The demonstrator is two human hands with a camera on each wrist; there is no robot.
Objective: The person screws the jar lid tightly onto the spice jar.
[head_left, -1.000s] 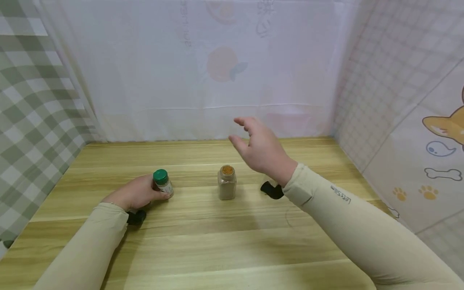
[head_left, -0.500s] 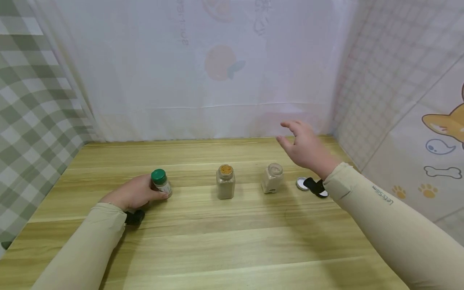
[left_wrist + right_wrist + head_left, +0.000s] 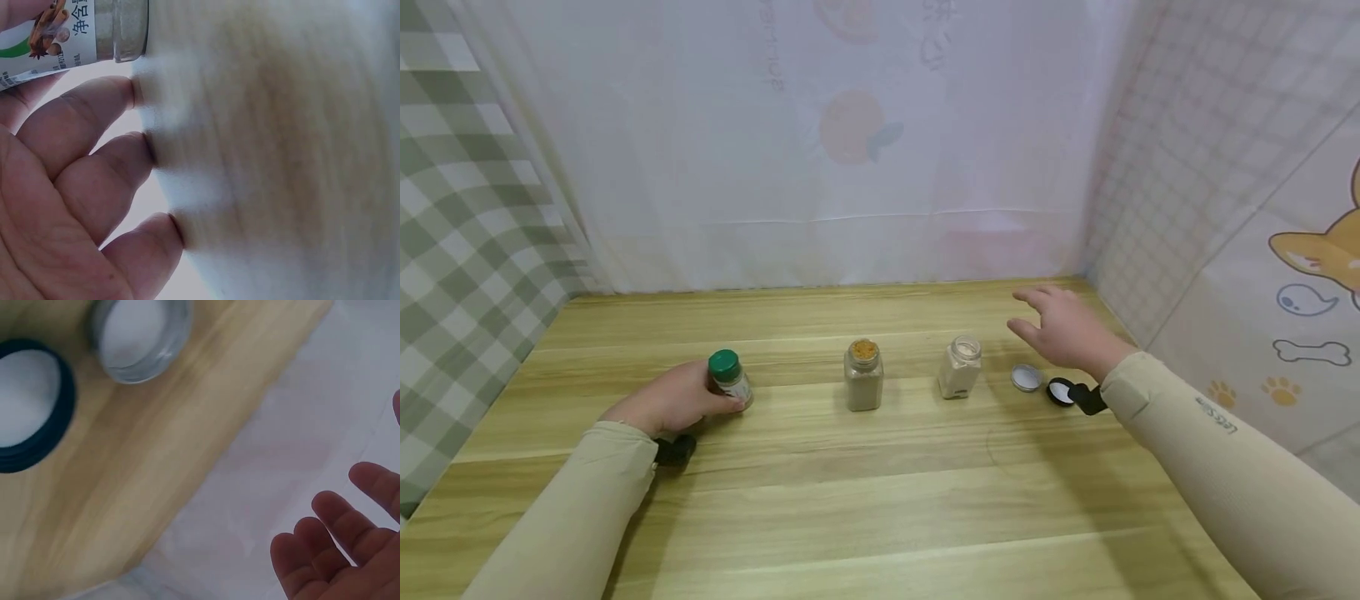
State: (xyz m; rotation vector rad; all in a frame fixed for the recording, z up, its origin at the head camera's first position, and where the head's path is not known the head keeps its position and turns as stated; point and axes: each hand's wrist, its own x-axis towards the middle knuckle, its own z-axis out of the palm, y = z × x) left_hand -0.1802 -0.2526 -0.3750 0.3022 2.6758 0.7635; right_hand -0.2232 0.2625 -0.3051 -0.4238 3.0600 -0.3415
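Note:
At the table's left, my left hand holds a small spice jar with a green cap, upright on the wood. Its labelled side shows in the left wrist view, thumb and fingers around it, the other fingertips down on the table. My right hand hovers at the right with fingers extended and holds nothing. Below it lie a silver lid and a black lid, both with their white insides up. An uncapped jar of pale powder stands to the left of these lids.
An uncapped square jar with orange-brown powder on top stands mid-table. A white curtain hangs behind the wooden table. Checked cloth borders the left side, and a printed sheet borders the right.
My right hand has moved right and then lower, uncovering the pale powder jar and both lids. My left hand keeps its hold on the green-capped jar.

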